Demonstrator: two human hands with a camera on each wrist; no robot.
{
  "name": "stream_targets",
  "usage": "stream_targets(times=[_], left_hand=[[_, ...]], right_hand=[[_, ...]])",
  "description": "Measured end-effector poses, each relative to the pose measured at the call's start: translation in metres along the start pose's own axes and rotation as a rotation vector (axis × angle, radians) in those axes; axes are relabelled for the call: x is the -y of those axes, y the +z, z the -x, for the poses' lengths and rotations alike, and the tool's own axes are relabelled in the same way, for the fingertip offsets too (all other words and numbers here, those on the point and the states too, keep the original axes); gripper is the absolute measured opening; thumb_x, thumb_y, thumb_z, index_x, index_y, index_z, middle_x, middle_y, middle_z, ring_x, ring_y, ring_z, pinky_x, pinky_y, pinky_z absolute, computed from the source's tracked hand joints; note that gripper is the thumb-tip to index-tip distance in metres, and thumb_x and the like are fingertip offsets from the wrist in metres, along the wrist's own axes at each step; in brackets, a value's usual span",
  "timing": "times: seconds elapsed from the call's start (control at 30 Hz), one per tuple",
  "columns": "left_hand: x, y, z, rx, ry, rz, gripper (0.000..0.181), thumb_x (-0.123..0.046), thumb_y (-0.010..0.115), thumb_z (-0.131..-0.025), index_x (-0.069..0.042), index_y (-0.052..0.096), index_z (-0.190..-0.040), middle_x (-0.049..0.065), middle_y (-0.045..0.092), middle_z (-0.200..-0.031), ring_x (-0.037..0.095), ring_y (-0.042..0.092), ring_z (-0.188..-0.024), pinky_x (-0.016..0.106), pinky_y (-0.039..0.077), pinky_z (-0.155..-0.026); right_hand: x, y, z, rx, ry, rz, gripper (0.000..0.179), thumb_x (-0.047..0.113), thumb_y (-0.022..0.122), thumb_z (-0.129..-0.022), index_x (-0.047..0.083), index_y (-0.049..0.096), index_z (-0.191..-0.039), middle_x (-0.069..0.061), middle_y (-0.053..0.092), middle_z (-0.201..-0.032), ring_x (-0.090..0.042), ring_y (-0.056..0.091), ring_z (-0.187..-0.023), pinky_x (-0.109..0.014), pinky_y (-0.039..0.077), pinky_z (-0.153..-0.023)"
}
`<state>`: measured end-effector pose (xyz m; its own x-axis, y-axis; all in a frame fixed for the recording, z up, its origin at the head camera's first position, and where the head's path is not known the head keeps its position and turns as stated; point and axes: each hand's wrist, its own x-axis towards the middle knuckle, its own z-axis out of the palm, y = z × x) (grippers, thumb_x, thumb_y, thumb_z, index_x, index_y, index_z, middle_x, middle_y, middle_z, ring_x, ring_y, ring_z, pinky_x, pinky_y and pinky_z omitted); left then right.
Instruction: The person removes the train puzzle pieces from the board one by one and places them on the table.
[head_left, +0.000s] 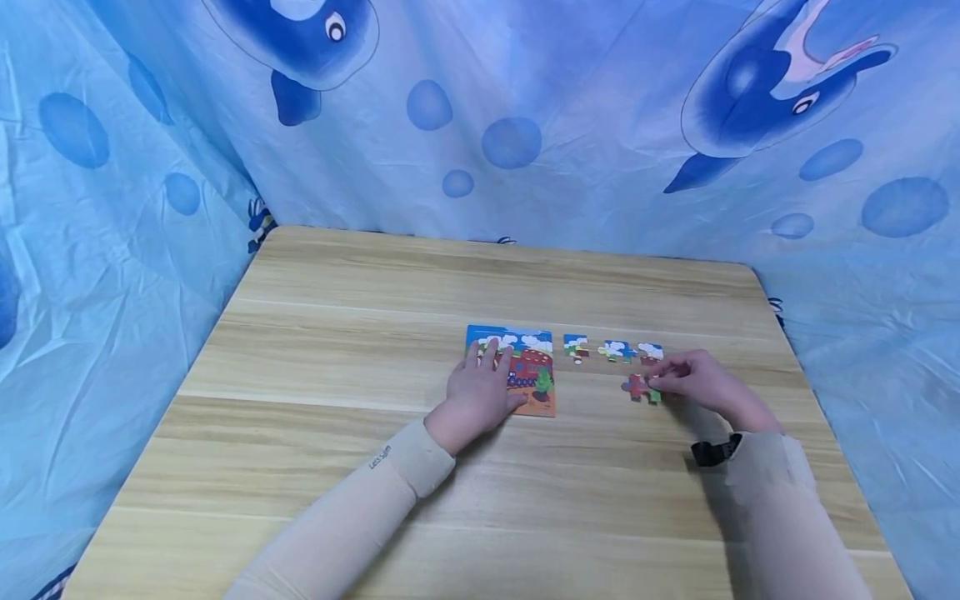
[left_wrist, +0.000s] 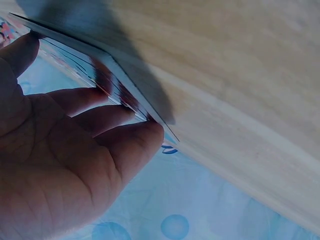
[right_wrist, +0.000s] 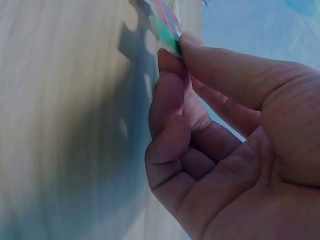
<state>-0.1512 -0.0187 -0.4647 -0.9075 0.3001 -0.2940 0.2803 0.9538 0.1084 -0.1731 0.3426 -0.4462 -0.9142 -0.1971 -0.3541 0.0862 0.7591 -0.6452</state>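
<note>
My left hand (head_left: 480, 393) lies with spread fingers on a picture puzzle board (head_left: 538, 407) showing a red train, clouds and a green bush. In the left wrist view its fingertips (left_wrist: 145, 131) press on the board's printed face (left_wrist: 80, 65). To the right of the board, my right hand (head_left: 701, 382) pinches red-and-green puzzle pieces (head_left: 636, 387) between thumb and forefinger. The right wrist view shows the held edge (right_wrist: 169, 37) raised over the tabletop, its shadow beside it. Just behind that hand lie more puzzle pieces with clouds (head_left: 617, 350).
Another puzzle piece (head_left: 576, 346) lies close to the board's right edge. The wooden table (head_left: 300, 350) has rounded far corners. Blue curtains with dolphins (head_left: 480, 100) hang behind it and along both sides. A black band (head_left: 712, 452) is on the right wrist.
</note>
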Motion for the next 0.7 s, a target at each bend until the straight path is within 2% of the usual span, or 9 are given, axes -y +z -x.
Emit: stream_targets(times=[0.17, 0.47, 0.7], left_hand=[[0.001, 0.000, -0.001, 0.001, 0.000, -0.008, 0.088, -0.068, 0.049, -0.097, -0.015, 0.025, -0.163, 0.013, 0.021, -0.167, 0.040, 0.017, -0.150, 0.050, 0.027, -0.116], [0.000, -0.001, 0.000, -0.003, 0.003, -0.002, 0.089, -0.067, 0.052, -0.097, -0.015, 0.025, -0.163, 0.013, 0.021, -0.167, 0.040, 0.017, -0.150, 0.051, 0.029, -0.115], [-0.001, -0.001, 0.001, -0.010, -0.001, -0.014, 0.089, -0.068, 0.052, -0.096, -0.014, 0.027, -0.163, 0.013, 0.022, -0.166, 0.040, 0.019, -0.150, 0.050, 0.033, -0.114]], right_hand=[[-0.009, -0.005, 0.001, -0.019, 0.033, 0.022, 0.028, 0.024, 0.075, -0.096, 0.001, 0.075, -0.111, -0.006, 0.072, -0.097, -0.022, 0.061, -0.088, -0.035, 0.051, -0.076], [-0.010, -0.013, 0.002, -0.027, 0.157, 0.051, 0.028, 0.029, 0.074, -0.095, 0.002, 0.077, -0.104, -0.007, 0.071, -0.099, -0.027, 0.059, -0.091, -0.043, 0.047, -0.080], [-0.007, -0.012, -0.001, -0.028, 0.193, 0.069, 0.028, 0.032, 0.076, -0.094, 0.004, 0.076, -0.099, -0.006, 0.069, -0.094, -0.027, 0.057, -0.088, -0.040, 0.045, -0.075]])
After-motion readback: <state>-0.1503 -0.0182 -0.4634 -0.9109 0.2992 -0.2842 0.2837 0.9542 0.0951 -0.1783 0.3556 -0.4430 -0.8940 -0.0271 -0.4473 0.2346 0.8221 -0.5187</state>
